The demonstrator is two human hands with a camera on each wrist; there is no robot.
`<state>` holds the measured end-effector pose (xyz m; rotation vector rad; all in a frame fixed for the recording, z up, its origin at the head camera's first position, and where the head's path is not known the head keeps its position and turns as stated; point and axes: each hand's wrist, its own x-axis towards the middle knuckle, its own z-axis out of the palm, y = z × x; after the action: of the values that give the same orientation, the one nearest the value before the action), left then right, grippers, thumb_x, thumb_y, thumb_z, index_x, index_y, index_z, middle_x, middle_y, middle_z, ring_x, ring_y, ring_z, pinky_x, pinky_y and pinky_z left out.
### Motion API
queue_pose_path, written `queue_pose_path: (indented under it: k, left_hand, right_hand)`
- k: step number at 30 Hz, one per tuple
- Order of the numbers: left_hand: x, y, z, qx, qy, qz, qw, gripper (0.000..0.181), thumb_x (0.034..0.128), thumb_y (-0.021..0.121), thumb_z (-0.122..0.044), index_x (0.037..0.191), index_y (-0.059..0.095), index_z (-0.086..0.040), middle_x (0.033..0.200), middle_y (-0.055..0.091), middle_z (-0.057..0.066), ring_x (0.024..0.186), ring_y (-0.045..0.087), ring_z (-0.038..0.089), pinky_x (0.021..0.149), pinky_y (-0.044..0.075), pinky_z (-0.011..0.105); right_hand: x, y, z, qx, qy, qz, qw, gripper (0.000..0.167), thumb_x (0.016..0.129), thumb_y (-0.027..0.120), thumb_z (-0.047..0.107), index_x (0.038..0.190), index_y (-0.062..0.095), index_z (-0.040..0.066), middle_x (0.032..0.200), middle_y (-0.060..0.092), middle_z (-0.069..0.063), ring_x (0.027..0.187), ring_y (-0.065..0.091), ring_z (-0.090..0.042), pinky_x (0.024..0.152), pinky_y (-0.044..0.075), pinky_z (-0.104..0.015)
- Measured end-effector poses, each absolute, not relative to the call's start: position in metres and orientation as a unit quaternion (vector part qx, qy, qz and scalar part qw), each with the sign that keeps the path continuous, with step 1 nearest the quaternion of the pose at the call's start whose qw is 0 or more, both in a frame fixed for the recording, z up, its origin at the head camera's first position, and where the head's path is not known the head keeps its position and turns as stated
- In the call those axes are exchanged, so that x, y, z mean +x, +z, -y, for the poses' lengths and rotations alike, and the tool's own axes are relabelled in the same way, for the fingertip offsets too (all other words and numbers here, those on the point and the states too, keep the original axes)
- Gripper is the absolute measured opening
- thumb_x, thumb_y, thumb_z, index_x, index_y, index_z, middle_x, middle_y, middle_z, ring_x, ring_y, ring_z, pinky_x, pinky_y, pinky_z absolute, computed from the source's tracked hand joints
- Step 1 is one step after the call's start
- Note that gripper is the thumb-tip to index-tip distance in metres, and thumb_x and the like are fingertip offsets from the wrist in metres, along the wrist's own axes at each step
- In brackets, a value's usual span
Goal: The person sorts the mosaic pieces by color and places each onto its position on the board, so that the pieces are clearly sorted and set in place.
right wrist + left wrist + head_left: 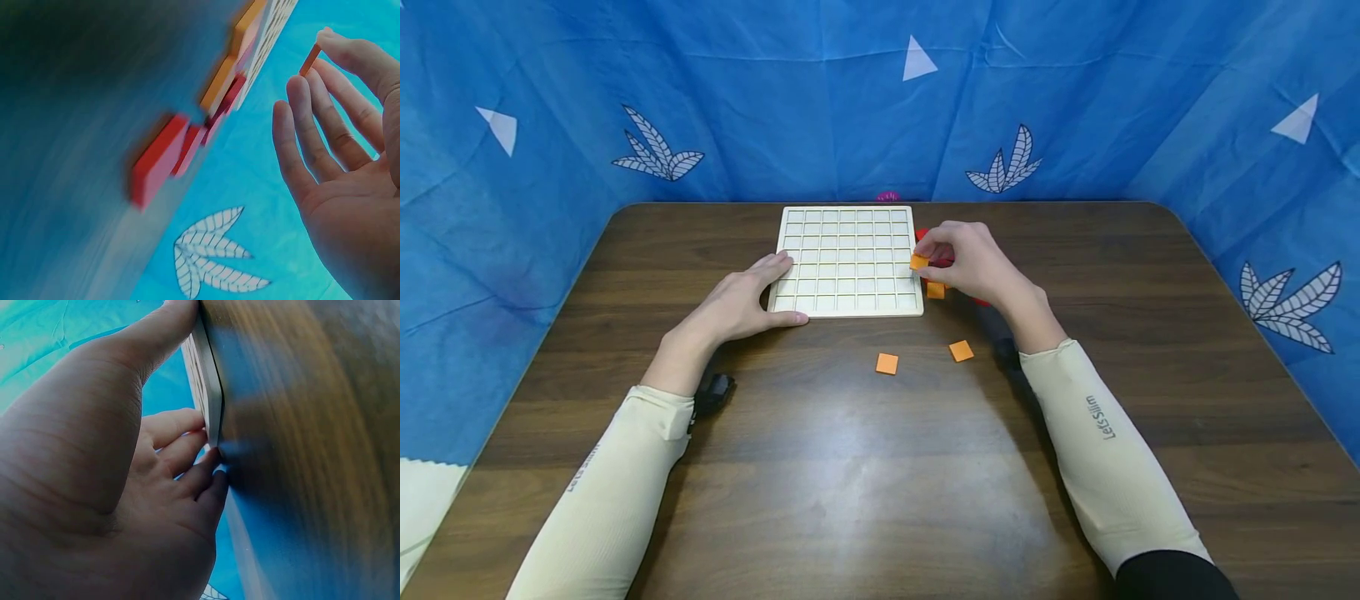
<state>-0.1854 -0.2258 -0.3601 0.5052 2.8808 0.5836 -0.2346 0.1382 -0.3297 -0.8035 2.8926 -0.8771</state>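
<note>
One pale, square-cornered board point(847, 262) lies flat at the upper centre of the frame, its raised ribs dividing it into rows and columns of small, shallow square cells whose floors show white. The left hand point(737, 300) is at its left side, thumb and fingers spread well apart, the thumb touching the near left corner and the fingertips the left edge. The right hand point(973, 258), just right of the board, has thumb and fingertips together, pinching one thin, flat orange square point(918, 262) above the board's right edge. Two more orange tiles point(887, 363) lie singly in the middle of the frame, below the board and well apart from each other. Beside the board's right edge, partly hidden by the right hand, is at least one further orange tile point(936, 290); the right wrist view shows two orange pieces there and at least three smooth red pieces point(159, 162), flat with straight edges, too blurred and overlapped to count exactly. The single table point(850, 467) has dark brown wood grain and rounded far corners. Behind it hangs creased blue cloth point(760, 100) printed with three leaf sprigs. Two cream fabric sleeves point(1105, 442) cover the forearms.
</note>
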Motion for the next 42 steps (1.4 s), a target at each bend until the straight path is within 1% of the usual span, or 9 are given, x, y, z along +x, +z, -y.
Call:
queue_pose_path:
  k: [3,10,15,21,24,28,33,38,42]
  left_hand:
    - [-0.186,-0.36,0.226,0.167,0.196,-0.963,0.082,0.104,0.0891,0.08,-0.055,0.166,0.03,-0.006,0.175,0.023,0.014,0.162,0.021,0.032,0.128,0.025,0.056]
    - [-0.186,-0.363,0.22,0.161,0.226,-0.955,0.103,0.106,0.0916,0.077,-0.057,0.168,0.024,-0.007,0.178,0.007,0.016,0.165,0.004,0.035,0.13,0.017,0.058]
    - [-0.185,-0.363,0.22,0.148,0.222,-0.958,0.104,0.107,0.0905,0.077,-0.058,0.168,0.023,-0.009,0.177,0.003,0.02,0.165,0.0,0.036,0.131,0.013,0.059]
    - [-0.185,-0.364,0.221,0.137,0.222,-0.96,0.105,0.113,0.0899,0.078,-0.059,0.168,0.018,-0.003,0.177,0.002,0.019,0.165,0.0,0.035,0.132,0.013,0.054]
    - [-0.186,-0.365,0.221,0.134,0.225,-0.959,0.107,0.115,0.0895,0.077,-0.06,0.168,0.017,-0.001,0.177,0.002,0.021,0.165,0.0,0.035,0.132,0.012,0.054]
    - [-0.186,-0.365,0.221,0.126,0.22,-0.961,0.109,0.116,0.0885,0.077,-0.063,0.168,0.018,-0.002,0.176,0.002,0.022,0.165,-0.001,0.036,0.132,0.011,0.055]
    - [-0.185,-0.365,0.219,0.113,0.21,-0.966,0.102,0.115,0.0872,0.078,-0.064,0.167,0.022,-0.003,0.176,0.008,0.023,0.165,0.004,0.037,0.131,0.015,0.057]
    - [-0.184,-0.365,0.212,0.108,0.213,-0.967,0.09,0.115,0.0852,0.079,-0.065,0.166,0.027,-0.003,0.175,0.012,0.024,0.164,0.008,0.037,0.129,0.02,0.058]
    - [-0.184,-0.365,0.207,0.113,0.215,-0.966,0.09,0.114,0.0862,0.079,-0.064,0.166,0.027,-0.002,0.175,0.012,0.024,0.164,0.008,0.037,0.129,0.019,0.059]
  right_hand:
    - [-0.237,-0.329,-0.126,-0.259,-0.284,-0.923,0.009,0.03,0.089,0.087,0.017,0.116,0.078,0.007,0.106,0.072,-0.008,0.096,0.063,-0.024,0.088,0.057,-0.036]
    - [-0.241,-0.327,-0.101,-0.27,-0.295,-0.917,0.011,0.025,0.089,0.087,0.017,0.111,0.079,0.009,0.103,0.073,-0.005,0.096,0.064,-0.025,0.088,0.054,-0.035]
    - [-0.243,-0.327,-0.084,-0.28,-0.292,-0.914,0.013,0.022,0.088,0.087,0.017,0.108,0.08,0.01,0.101,0.075,-0.004,0.096,0.066,-0.021,0.091,0.056,-0.035]
    - [-0.243,-0.327,-0.067,-0.298,-0.279,-0.913,0.021,0.021,0.089,0.086,0.018,0.107,0.079,0.009,0.098,0.076,-0.004,0.094,0.067,-0.019,0.091,0.055,-0.033]
    - [-0.242,-0.327,-0.061,-0.298,-0.278,-0.913,0.023,0.021,0.088,0.086,0.018,0.106,0.079,0.009,0.097,0.076,-0.003,0.093,0.068,-0.018,0.09,0.055,-0.032]
    - [-0.243,-0.327,-0.051,-0.297,-0.281,-0.912,0.031,0.02,0.089,0.086,0.018,0.105,0.079,0.01,0.097,0.076,-0.002,0.092,0.068,-0.017,0.088,0.055,-0.031]
    - [-0.243,-0.327,-0.036,-0.303,-0.286,-0.908,0.031,0.019,0.088,0.087,0.018,0.104,0.079,0.01,0.096,0.075,-0.002,0.091,0.067,-0.016,0.087,0.055,-0.029]
    - [-0.243,-0.327,-0.021,-0.327,-0.289,-0.9,0.022,0.018,0.087,0.087,0.014,0.102,0.079,0.008,0.095,0.075,-0.003,0.089,0.068,-0.016,0.087,0.056,-0.028]
    - [-0.244,-0.328,-0.014,-0.33,-0.29,-0.898,0.025,0.018,0.088,0.085,0.01,0.104,0.079,0.006,0.098,0.076,-0.004,0.089,0.069,-0.015,0.087,0.057,-0.027]
